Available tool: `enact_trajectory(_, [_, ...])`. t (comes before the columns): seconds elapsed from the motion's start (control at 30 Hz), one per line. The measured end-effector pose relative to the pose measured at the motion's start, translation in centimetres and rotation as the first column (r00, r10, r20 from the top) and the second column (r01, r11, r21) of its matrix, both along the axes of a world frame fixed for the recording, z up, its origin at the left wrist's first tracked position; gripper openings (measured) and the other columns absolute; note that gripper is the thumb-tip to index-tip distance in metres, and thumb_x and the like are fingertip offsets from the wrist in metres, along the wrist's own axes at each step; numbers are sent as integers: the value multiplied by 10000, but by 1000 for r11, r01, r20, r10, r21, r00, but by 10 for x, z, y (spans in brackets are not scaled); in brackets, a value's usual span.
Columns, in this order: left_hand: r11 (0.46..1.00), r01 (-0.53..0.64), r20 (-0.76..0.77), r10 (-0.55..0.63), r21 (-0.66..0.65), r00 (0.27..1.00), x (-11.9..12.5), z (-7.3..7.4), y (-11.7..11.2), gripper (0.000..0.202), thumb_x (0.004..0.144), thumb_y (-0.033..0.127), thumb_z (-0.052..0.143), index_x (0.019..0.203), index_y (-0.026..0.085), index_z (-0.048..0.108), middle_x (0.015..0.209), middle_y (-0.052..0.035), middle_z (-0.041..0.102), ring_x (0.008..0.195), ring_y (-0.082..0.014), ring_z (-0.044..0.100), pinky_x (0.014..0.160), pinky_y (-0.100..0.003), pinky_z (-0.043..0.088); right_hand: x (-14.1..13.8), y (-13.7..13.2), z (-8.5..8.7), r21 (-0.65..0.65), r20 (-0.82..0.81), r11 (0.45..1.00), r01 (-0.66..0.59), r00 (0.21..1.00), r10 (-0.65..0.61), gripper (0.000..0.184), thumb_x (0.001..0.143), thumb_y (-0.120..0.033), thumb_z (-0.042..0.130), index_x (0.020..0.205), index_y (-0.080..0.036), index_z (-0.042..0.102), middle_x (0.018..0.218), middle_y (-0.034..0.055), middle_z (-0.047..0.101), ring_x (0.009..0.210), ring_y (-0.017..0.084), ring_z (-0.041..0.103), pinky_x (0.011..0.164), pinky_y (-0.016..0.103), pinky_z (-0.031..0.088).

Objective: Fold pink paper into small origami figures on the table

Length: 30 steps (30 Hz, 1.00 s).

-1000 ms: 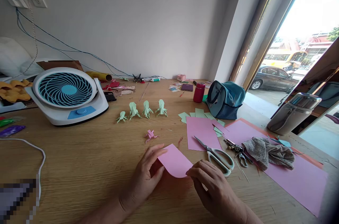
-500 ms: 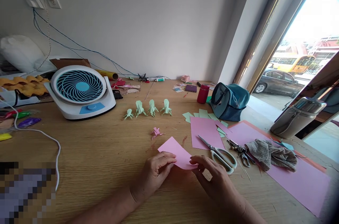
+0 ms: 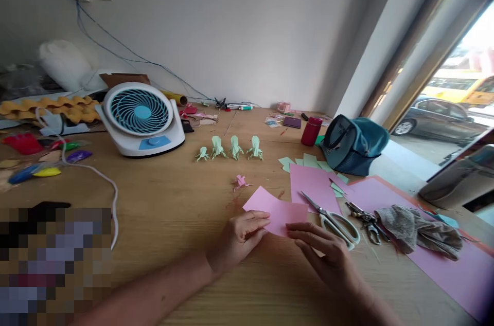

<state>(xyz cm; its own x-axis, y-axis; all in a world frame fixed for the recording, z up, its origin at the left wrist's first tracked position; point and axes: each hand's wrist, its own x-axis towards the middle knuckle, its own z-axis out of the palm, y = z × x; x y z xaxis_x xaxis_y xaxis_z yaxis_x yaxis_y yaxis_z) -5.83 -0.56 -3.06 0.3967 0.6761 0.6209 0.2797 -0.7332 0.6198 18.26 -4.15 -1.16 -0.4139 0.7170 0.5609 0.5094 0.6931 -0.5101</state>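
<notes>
A folded pink paper (image 3: 276, 210) lies on the wooden table (image 3: 173, 202) in front of me. My left hand (image 3: 241, 236) presses on its near left edge with curled fingers. My right hand (image 3: 328, 259) lies with fingers stretched out, their tips on the paper's near right edge. Just beyond the paper sits a small pink origami frog (image 3: 241, 182). Further back stand several green origami frogs (image 3: 231, 147) in a row.
Scissors (image 3: 334, 218) lie right of the paper on a pink sheet (image 3: 311, 184). Keys (image 3: 366, 215), a grey cloth (image 3: 419, 228), a teal bag (image 3: 353, 146) and a red bottle (image 3: 311, 131) sit to the right. A white fan (image 3: 142, 120) and a white cable (image 3: 110, 187) are on the left.
The curled-up pink paper has been pressed flat onto the table into a fold. Both hands moved down onto it. The view has shifted right, showing more of the table's left side.
</notes>
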Motion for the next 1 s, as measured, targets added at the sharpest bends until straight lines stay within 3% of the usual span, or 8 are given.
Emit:
enact_trajectory(0.27, [991,-6,125,23,-131,992,2,0,0,196,899,143,590,1005,183,750,1086,-84,747,1009,-164,705,928,-319,574,16,11,-18,76,111,997,16,994,-25,431,915,-185,594,1337,-269,562,1277,84,651,1130,237,655,933,353,553])
enact_trajectory(0.4, [994,7,122,6,-106,993,2,-2,1,188,906,154,586,995,166,751,1084,-93,748,1025,-165,701,929,-308,574,18,14,-19,49,136,998,26,990,-32,388,945,-166,505,1307,-276,590,1323,76,616,1201,248,607,956,372,530])
enact_trajectory(0.63, [995,38,154,-23,-95,988,5,-4,0,175,905,173,603,991,119,745,1085,-130,743,989,-165,715,916,-289,576,21,16,-21,20,197,1000,-11,980,6,368,955,-215,518,1310,-283,587,1357,60,589,1225,251,586,973,381,516])
enact_trajectory(1.0, [999,9,68,-6,-42,998,6,-4,-1,177,920,205,575,974,135,728,1035,-106,748,961,-155,705,900,-279,557,22,12,-19,87,177,996,9,984,-24,317,944,-240,529,1241,-280,632,1280,58,641,1102,253,661,893,373,540])
